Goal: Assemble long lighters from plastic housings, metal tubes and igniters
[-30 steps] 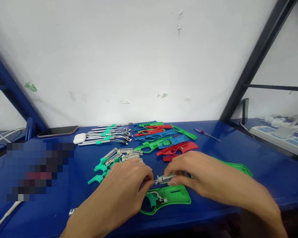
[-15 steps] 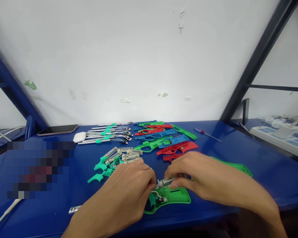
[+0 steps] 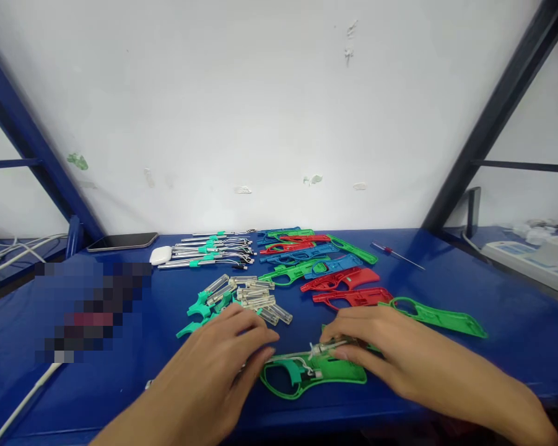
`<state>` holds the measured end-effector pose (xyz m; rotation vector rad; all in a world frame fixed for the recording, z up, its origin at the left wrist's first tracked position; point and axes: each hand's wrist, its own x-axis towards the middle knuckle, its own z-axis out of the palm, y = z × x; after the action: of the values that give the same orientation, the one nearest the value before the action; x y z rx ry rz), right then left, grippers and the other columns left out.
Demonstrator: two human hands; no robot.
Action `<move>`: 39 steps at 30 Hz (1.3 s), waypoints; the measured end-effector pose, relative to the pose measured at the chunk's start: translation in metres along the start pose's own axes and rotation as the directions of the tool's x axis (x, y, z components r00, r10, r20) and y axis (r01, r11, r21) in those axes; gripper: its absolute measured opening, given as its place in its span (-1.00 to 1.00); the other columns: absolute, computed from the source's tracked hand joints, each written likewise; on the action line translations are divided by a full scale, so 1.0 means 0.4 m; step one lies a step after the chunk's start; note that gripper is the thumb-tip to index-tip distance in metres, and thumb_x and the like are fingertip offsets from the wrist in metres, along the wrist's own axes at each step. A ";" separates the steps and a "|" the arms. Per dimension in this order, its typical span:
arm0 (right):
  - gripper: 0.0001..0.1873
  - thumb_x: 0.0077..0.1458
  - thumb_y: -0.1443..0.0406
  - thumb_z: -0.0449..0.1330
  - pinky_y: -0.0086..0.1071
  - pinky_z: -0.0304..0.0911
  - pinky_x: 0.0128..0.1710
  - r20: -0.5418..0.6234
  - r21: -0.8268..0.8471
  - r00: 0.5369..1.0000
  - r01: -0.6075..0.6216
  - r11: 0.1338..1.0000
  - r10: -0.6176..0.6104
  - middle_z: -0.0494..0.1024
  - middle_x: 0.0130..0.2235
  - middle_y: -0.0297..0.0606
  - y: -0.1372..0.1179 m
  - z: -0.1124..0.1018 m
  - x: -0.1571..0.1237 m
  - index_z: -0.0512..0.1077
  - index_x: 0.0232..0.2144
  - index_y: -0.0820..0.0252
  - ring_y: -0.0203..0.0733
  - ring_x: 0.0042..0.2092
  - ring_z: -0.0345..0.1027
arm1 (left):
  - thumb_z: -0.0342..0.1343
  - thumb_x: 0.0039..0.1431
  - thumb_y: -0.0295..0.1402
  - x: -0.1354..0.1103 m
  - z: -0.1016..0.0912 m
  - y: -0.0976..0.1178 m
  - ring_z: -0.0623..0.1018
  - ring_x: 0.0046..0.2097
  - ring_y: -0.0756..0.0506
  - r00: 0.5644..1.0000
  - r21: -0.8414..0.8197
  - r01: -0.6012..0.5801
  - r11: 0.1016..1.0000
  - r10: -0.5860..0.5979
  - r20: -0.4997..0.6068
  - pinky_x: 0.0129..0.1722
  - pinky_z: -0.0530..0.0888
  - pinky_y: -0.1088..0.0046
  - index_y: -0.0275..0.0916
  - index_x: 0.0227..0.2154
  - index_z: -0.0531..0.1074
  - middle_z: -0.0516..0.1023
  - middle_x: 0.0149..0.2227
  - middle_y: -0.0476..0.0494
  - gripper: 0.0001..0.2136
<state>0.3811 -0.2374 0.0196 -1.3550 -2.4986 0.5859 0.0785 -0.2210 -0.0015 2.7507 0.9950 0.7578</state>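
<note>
A green lighter shell half (image 3: 348, 371) lies at the front of the table with its inside up. In it sit a teal trigger (image 3: 295, 372), white wires with a black end, and part of a thin metal tube. My left hand (image 3: 232, 353) curls its thumb and fingers around the tube end of the shell, whose front it hides. Over the shell's handle, my right hand (image 3: 371, 341) pinches a clear fuel tank (image 3: 341, 342) with a whitish valve at its left end. The fingers cover most of that tank.
Clear fuel tanks (image 3: 255, 294) and teal triggers (image 3: 197, 313) are heaped beyond my left hand. Metal tubes with wires (image 3: 209, 254) lie farther back. Red, blue and green shell halves (image 3: 353, 297) spread behind my right hand. A screwdriver (image 3: 390, 250), phone (image 3: 123, 241) and white case (image 3: 161, 255) lie near the wall.
My left hand has drawn back leftward from the valve, uncovering the trigger, wires and more clear tanks. My right hand still pinches the fuel tank. The view has shifted slightly.
</note>
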 end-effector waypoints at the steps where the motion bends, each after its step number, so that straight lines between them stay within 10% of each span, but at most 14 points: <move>1: -0.74 0.54 0.09 0.06 -0.32 0.33 0.09 -0.017 0.027 1.000 -0.001 1.000 0.001 0.65 0.05 -0.46 0.004 0.013 -0.006 0.55 0.03 -0.18 -0.17 0.07 0.54 | 0.01 0.53 -0.39 -0.017 0.016 0.006 0.61 -0.01 -0.12 0.999 0.008 -0.006 1.000 0.007 -0.050 0.01 0.57 0.36 -0.05 0.03 0.53 0.63 -0.03 -0.05 -0.78; 14: -0.68 0.56 0.23 0.04 -0.44 0.34 0.14 -0.319 0.110 0.946 0.092 0.990 -0.052 0.59 0.04 -0.44 0.034 0.129 -0.035 0.50 0.16 -0.23 -0.31 0.08 0.50 | 0.00 0.52 -0.43 -0.054 0.106 0.026 0.58 -0.01 -0.19 0.994 0.163 -0.034 0.986 0.049 -0.093 -0.04 0.65 0.26 -0.21 0.17 0.45 0.54 -0.01 -0.24 -0.73; 39: -0.68 0.55 0.27 -0.01 -0.27 0.44 -0.06 -0.306 -0.049 0.947 0.088 0.995 -0.099 0.55 -0.02 -0.21 0.033 0.140 -0.036 0.53 0.09 -0.05 -0.14 -0.03 0.49 | 0.00 0.54 -0.34 -0.056 0.129 0.046 0.59 -0.12 -0.20 0.982 0.270 -0.073 0.960 0.117 -0.151 -0.12 0.63 0.25 -0.26 0.11 0.44 0.54 -0.09 -0.24 -0.77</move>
<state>0.3767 -0.2561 -0.0367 -1.2237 -2.3112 0.2846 0.0996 -0.2465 -0.0506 3.0228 1.0715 0.9468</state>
